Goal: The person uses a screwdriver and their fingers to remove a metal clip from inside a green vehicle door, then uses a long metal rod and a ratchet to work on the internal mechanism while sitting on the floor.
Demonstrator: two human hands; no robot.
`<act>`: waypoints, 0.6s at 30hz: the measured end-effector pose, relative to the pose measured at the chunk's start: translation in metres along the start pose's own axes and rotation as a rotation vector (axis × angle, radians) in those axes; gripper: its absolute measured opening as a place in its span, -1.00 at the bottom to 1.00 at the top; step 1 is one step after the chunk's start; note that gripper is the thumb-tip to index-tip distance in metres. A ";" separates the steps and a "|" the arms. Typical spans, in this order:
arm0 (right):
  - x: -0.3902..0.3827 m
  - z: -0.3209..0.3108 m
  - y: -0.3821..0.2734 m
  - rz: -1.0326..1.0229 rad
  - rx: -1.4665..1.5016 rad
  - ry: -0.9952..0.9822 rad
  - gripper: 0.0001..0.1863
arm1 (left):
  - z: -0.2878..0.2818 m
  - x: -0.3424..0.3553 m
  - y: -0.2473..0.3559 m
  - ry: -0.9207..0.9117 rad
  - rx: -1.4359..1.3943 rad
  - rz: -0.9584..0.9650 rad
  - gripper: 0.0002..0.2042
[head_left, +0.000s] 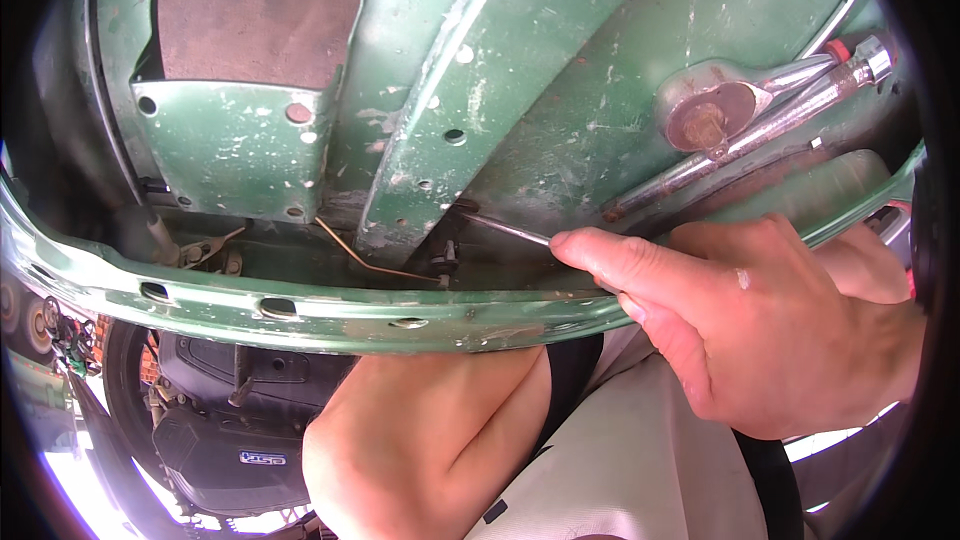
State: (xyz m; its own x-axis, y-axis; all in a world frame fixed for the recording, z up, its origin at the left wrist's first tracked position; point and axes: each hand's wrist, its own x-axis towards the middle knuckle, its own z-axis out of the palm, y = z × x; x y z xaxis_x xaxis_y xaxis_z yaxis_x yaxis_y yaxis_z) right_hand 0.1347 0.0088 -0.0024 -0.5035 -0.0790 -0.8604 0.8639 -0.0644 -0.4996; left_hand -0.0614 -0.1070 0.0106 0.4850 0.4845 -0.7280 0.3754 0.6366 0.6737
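Observation:
From the right edge reaches my right hand (pixel 760 325), back upward, its index finger stretched left and the thumb curled beneath. It is closed on a slim metal rod-like tool (pixel 510 230), whose grip end is hidden in the fingers. The far tip sits in the shadowed gap between a green painted body panel (pixel 570 130) and the curved green metal lip (pixel 470 325). Close to that tip are a small bolt-like fitting (pixel 446 260) and the end of a thin copper-coloured line (pixel 350 252). My left hand does not show.
A ratchet wrench (pixel 715 105) and a long metal bar (pixel 740 160) lie on the panel at right. The ridged beam (pixel 430 130) runs diagonally beside a rectangular opening (pixel 260 20). Below the lip are a bent bare knee (pixel 400 440) and a black plastic case (pixel 230 450).

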 end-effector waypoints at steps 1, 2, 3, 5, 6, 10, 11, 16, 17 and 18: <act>0.000 0.001 -0.002 0.012 -0.054 0.002 -0.55 | 0.001 -0.003 0.001 0.001 0.009 0.010 -0.74; 0.000 0.001 -0.004 0.029 -0.109 0.006 -0.56 | 0.003 -0.004 -0.002 0.002 0.023 0.031 -0.74; 0.000 0.001 -0.003 0.042 -0.011 0.079 -0.61 | 0.006 -0.006 -0.004 0.053 0.072 0.145 -0.73; 0.000 -0.001 0.000 0.061 0.089 0.160 -0.64 | 0.011 -0.010 -0.004 0.132 0.134 0.258 -0.71; 0.000 -0.004 0.001 0.064 0.141 0.134 -0.66 | 0.013 -0.011 -0.003 0.152 0.144 0.263 -0.70; 0.025 -0.011 0.020 -0.112 0.180 0.042 -0.67 | 0.019 -0.015 0.004 0.259 0.222 0.170 -0.68; 0.019 -0.016 0.021 -0.106 0.173 0.048 -0.66 | 0.017 -0.011 0.004 0.215 0.162 0.174 -0.70; 0.005 0.003 0.035 -0.159 0.190 0.116 -0.63 | 0.016 -0.004 0.011 0.170 0.135 0.145 -0.71; 0.002 0.010 0.031 -0.215 0.196 0.188 -0.62 | 0.018 -0.005 0.010 0.172 0.139 0.140 -0.71; -0.006 0.008 0.023 -0.120 0.040 0.134 -0.58 | 0.020 -0.005 0.010 0.171 0.140 0.138 -0.72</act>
State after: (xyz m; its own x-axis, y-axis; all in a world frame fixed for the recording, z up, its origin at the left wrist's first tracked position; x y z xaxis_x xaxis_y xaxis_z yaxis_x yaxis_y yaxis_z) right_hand 0.1571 0.0003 -0.0082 -0.5937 0.0642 -0.8021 0.7953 -0.1053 -0.5970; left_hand -0.0446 -0.1149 0.0238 0.4029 0.6629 -0.6311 0.4262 0.4743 0.7703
